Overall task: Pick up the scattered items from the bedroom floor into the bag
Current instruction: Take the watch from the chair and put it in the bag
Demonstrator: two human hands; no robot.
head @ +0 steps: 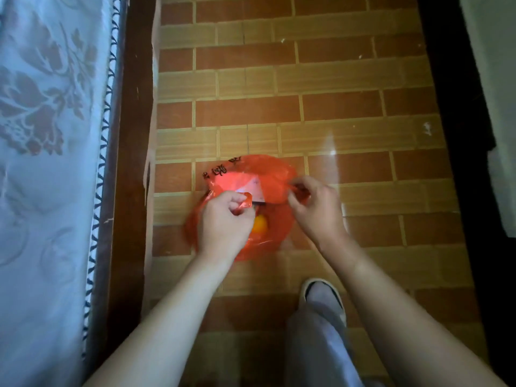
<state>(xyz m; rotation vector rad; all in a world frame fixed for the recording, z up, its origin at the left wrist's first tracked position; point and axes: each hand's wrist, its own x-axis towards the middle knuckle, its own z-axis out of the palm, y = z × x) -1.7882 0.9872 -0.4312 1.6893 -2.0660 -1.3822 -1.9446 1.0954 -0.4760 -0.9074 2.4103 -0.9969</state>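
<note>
A thin red plastic bag (pixel 275 180) with black print hangs low over the brick-patterned floor, held at both handles. My left hand (pixel 223 219) is closed on the left handle, and my right hand (pixel 315 208) pinches the right one. Between them the bag's mouth gapes a little. Inside it I see a flat white card or box (pixel 255 188) pressed against the plastic and a round yellow-orange object (pixel 259 223) lower down. Both forearms reach in from the bottom of the view.
A bed with a pale blue flowered cover (pixel 47 163) and a dark wooden side rail (pixel 131 163) runs along the left. My foot in a grey slipper (pixel 324 296) stands below the bag. Dark furniture (pixel 458 107) borders the floor on the right.
</note>
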